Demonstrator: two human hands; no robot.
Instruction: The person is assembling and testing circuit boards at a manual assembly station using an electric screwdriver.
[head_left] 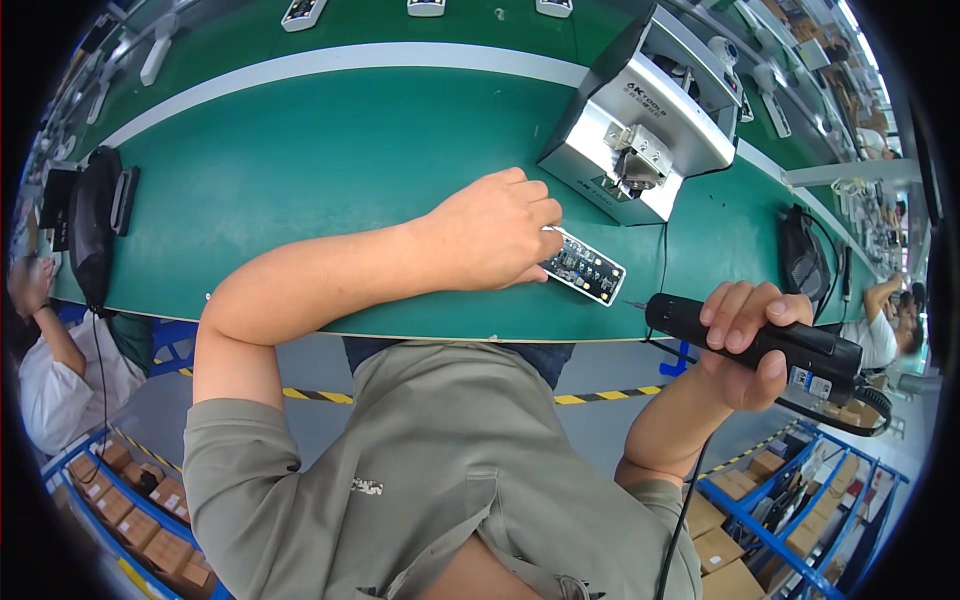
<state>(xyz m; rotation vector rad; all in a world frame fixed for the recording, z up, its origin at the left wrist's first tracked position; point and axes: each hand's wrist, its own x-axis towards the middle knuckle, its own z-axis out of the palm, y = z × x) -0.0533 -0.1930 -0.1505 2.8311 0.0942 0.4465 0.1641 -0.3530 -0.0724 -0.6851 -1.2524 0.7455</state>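
Observation:
My left hand [497, 228] is closed on the near-left end of a slim white housing with a dark circuit board [588, 268] in it. Its fingers cover that end; the rest of the board faces up, with several pale round spots on it. Wrapped in my right hand [745, 345] is a black electric screwdriver [680, 316], lying nearly level by the bench's front edge. The thin bit points left, a short way from the housing's lower right end and apart from it. A cord runs from the screwdriver's rear.
A silver screw feeder [640, 125] stands on the green bench [330, 150], beyond the housing. Black bags lie at the bench's left [95, 225] and right ends. More white housings [303, 12] rest on the far green strip. Other people sit at both sides; blue racks hold cartons below.

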